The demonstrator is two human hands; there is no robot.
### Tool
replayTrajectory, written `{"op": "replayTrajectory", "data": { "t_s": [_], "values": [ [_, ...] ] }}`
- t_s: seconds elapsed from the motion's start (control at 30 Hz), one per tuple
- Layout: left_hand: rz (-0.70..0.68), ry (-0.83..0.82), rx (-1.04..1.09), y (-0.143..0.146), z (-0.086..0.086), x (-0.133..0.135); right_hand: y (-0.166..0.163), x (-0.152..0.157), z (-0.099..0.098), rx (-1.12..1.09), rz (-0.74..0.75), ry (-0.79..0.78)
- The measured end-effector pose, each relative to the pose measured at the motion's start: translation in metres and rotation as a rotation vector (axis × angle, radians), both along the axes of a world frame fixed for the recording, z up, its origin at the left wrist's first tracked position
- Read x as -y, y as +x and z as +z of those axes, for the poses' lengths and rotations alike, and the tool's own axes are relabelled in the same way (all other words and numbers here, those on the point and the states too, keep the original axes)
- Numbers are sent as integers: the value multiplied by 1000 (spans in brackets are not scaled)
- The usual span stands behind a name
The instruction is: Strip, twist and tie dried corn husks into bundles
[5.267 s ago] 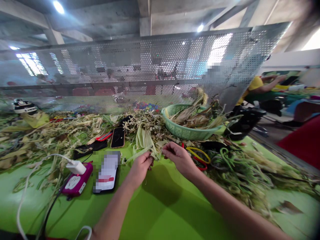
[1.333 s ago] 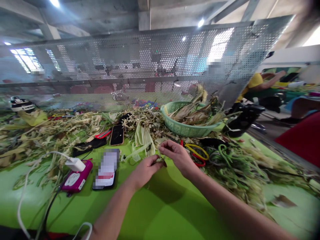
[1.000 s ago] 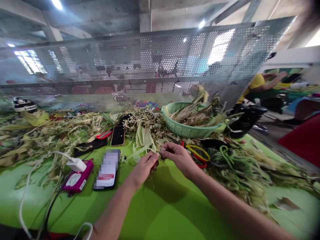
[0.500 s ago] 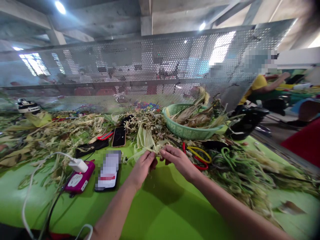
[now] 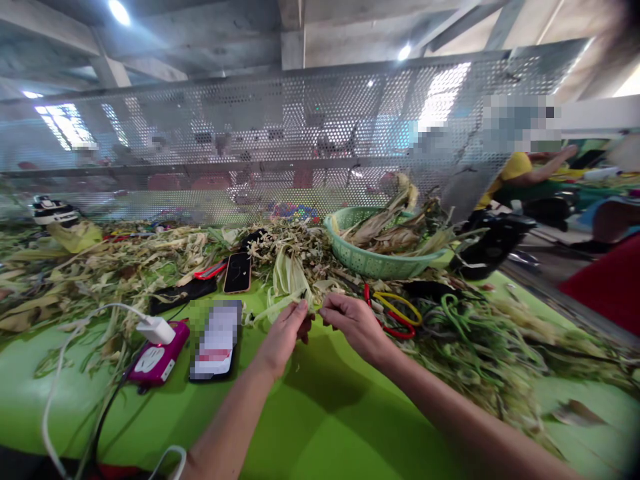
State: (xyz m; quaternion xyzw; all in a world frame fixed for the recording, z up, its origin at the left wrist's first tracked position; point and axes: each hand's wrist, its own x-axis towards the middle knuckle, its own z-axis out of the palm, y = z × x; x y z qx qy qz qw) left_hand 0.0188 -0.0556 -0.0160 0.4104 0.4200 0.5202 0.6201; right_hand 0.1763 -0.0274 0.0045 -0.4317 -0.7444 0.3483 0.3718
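My left hand [image 5: 284,333] and my right hand [image 5: 354,322] meet over the green table [image 5: 320,413], both pinching a pale strip of corn husk [image 5: 314,305] between their fingertips. The strip runs back into a heap of husks [image 5: 293,263] just beyond the hands. Yellow and red scissors [image 5: 395,313] lie right of my right hand. A phone [image 5: 216,339] lies flat to the left of my left hand.
A green basket [image 5: 373,263] full of husks stands behind. A pink charger block with a white plug [image 5: 157,347] and cables, and a second phone [image 5: 237,273], lie at left. Green stalks [image 5: 480,340] pile up at right. A perforated metal screen [image 5: 300,133] closes the back. Another person in yellow [image 5: 520,175] works far right.
The hands, which held the husk strip lower over the table a second ago, have lifted slightly toward the heap and stay pinched together on it.
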Motion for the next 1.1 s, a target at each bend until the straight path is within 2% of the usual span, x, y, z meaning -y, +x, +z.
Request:
{"op": "replayTrajectory", "data": {
  "t_s": [0.23,0.37,0.47,0.67,0.87,0.97,1.1],
  "values": [
    [3,18,105,-1,2,0,2,-1,4,-98,25,-86],
    [-2,75,-7,-7,2,-2,3,-4,6,-237,135,-257],
    [-62,108,-97,-8,3,-1,2,-5,3,-317,141,-304],
    [-154,102,-135,-3,3,2,2,-7,-4,-371,52,-229],
    [-244,112,-74,-2,6,3,1,-7,-5,-348,-12,-139],
    [-209,39,-16,-2,6,2,2,-8,-2,-324,-38,-108],
    [-46,-59,130,-2,1,-4,4,-10,1,-352,-141,-36]
  ]
}}
